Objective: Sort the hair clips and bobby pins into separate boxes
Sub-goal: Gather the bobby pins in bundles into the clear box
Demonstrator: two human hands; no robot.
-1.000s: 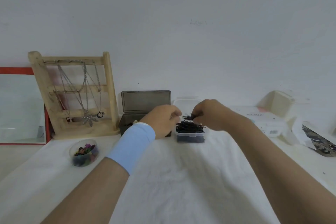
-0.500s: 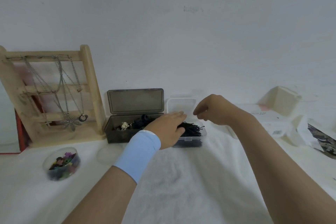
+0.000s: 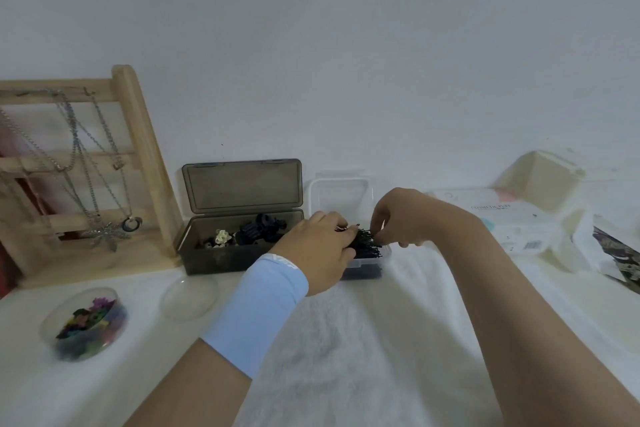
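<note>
A smoky grey box (image 3: pixel 214 262) stands open near the wall, holding black and cream hair clips (image 3: pixel 256 230). To its right is a small clear box (image 3: pixel 367 269), lid up, heaped with black bobby pins (image 3: pixel 369 244). My left hand (image 3: pixel 320 255), with a light blue wristband, lies over the left side of the pin heap, fingers curled onto the pins. My right hand (image 3: pixel 401 218) hovers over the heap's right side and pinches at the pins with fingertips.
A wooden jewellery stand (image 3: pixel 79 177) with necklaces is at the left. A round clear tub (image 3: pixel 85 324) of coloured clips and its loose lid (image 3: pixel 188 298) sit in front. White packs and a cream box (image 3: pixel 543 180) lie at the right. A white cloth (image 3: pixel 346 357) covers the table.
The view has shifted and drawn closer. My right hand dropped from above the clear box down onto the pin heap. My left hand stayed on the heap's left side.
</note>
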